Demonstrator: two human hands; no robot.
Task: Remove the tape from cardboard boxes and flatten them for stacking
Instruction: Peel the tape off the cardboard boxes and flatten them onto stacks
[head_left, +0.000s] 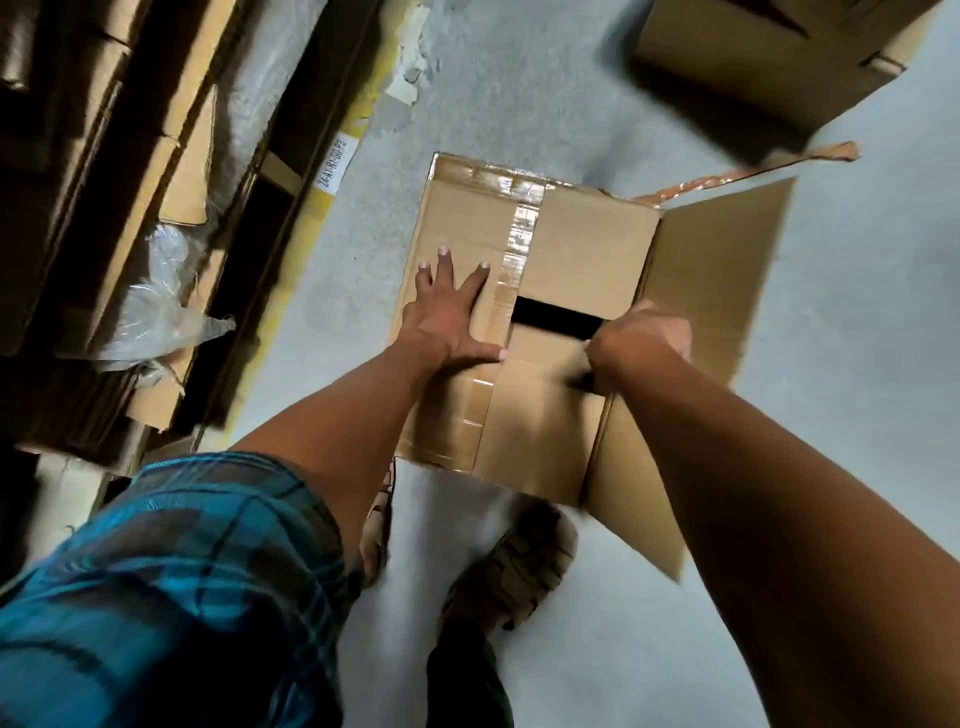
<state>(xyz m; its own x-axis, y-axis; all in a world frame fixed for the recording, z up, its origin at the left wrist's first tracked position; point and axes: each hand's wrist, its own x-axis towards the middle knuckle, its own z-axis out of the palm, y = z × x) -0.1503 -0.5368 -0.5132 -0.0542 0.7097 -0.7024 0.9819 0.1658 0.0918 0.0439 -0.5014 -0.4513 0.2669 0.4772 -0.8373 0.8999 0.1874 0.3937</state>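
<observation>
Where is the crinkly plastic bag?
In the head view, the plastic bag lies at the left, on the stacked flat cardboard, left of the box under the person's hands.

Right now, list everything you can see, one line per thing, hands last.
cardboard box: one, brown, on the floor at centre, right flap folded out
clear tape: strips, glossy, along the box's centre seam and far edge
peeled tape strip: one, brownish, trailing past the box's far right corner
second box: one, brown, top right
flattened cardboard: several sheets, brown, left
plastic wrap: one, clear, on that cardboard
floor: grey
sandals: brown, below the box
left hand: flat on the box top
right hand: grip closed at the flap edge, contents unclear
</observation>
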